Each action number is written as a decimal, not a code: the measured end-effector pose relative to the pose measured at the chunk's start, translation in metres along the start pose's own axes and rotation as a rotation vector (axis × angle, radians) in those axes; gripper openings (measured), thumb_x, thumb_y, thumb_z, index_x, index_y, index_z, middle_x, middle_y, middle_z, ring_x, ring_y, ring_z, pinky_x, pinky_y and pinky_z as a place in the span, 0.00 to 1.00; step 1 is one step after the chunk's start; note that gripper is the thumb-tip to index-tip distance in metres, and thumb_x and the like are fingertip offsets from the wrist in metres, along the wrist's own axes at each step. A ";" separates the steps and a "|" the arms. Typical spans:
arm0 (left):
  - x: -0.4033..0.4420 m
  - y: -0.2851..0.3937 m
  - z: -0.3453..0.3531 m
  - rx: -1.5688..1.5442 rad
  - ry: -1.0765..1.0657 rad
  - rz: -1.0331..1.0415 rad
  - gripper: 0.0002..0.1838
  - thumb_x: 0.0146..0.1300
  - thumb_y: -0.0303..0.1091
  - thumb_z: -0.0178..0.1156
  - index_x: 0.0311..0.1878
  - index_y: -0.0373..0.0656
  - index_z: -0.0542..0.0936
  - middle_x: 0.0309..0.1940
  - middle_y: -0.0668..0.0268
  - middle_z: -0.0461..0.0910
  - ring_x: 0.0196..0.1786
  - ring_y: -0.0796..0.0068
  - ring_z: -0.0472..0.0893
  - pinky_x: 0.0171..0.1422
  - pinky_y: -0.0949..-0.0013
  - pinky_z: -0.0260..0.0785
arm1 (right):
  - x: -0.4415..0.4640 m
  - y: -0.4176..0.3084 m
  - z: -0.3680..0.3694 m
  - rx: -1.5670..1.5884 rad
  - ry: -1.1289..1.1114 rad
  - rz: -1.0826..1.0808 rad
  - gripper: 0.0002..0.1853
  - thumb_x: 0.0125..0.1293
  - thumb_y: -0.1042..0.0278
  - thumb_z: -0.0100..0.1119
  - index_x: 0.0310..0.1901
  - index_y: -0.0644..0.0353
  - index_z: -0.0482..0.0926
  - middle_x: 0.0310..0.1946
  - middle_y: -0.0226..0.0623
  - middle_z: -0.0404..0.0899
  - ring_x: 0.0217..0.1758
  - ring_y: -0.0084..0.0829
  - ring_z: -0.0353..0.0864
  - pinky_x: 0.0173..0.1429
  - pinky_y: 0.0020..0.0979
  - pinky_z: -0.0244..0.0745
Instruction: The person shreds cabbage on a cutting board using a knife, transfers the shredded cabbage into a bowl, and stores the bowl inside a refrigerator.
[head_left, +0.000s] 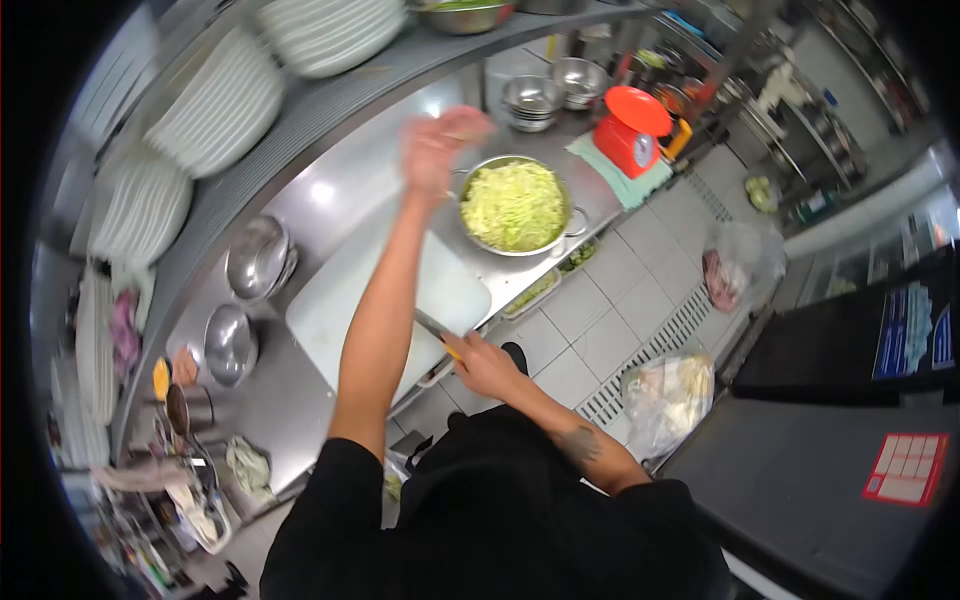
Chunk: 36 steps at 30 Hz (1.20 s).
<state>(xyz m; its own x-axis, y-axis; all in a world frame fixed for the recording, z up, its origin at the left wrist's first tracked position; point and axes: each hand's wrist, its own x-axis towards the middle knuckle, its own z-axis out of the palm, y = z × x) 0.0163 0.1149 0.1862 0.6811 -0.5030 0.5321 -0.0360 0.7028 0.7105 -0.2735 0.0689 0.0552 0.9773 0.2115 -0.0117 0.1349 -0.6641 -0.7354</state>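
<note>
My left hand (pixel 440 148) is raised beside the upper left rim of a two-handled metal pot, blurred by motion; its fingers look spread and nothing shows in them. The pot is heaped with shredded pale green vegetable (pixel 515 205). Near the front edge of the white cutting board (pixel 340 290), my right hand (pixel 487 368) is closed around the yellow and black handle of a knife (pixel 430 322). The knife's blade lies over the board, partly behind my left forearm.
Metal bowls (pixel 258 258) stand left of the board, and more are stacked beyond the pot. A red scale (pixel 632 130) sits on a green cloth at the right. White plates (pixel 215 100) line the shelf above. Bagged food (pixel 668 400) is at the lower right.
</note>
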 end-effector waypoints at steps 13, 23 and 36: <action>-0.471 0.272 -0.036 0.098 1.227 -0.108 0.21 0.78 0.40 0.50 0.56 0.30 0.80 0.56 0.52 0.83 0.57 0.55 0.84 0.65 0.58 0.76 | 0.067 0.111 -0.149 -0.171 0.476 0.087 0.22 0.65 0.63 0.66 0.56 0.70 0.79 0.47 0.55 0.82 0.53 0.52 0.80 0.61 0.48 0.74; -0.773 0.015 0.289 0.906 2.280 -0.775 0.16 0.68 0.40 0.59 0.45 0.35 0.84 0.33 0.55 0.86 0.36 0.57 0.87 0.42 0.57 0.79 | 0.205 0.313 -0.216 0.314 -0.209 0.341 0.12 0.69 0.57 0.58 0.42 0.56 0.81 0.30 0.25 0.73 0.31 0.23 0.74 0.30 0.30 0.68; -0.560 -0.386 0.651 -0.600 3.375 -0.400 0.10 0.56 0.31 0.59 0.25 0.34 0.83 0.21 0.58 0.83 0.22 0.67 0.84 0.27 0.62 0.77 | 0.223 0.130 -0.110 0.163 -0.345 -0.081 0.13 0.65 0.66 0.61 0.47 0.66 0.81 0.37 0.34 0.81 0.35 0.30 0.76 0.37 0.33 0.72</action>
<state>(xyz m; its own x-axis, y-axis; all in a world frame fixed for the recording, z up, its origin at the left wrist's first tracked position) -0.8275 -0.2018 -0.0863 -0.8443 0.0713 -0.5311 -0.1601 0.9123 0.3770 -0.0200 -0.0494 0.0312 0.8486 0.5057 -0.1554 0.1547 -0.5182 -0.8412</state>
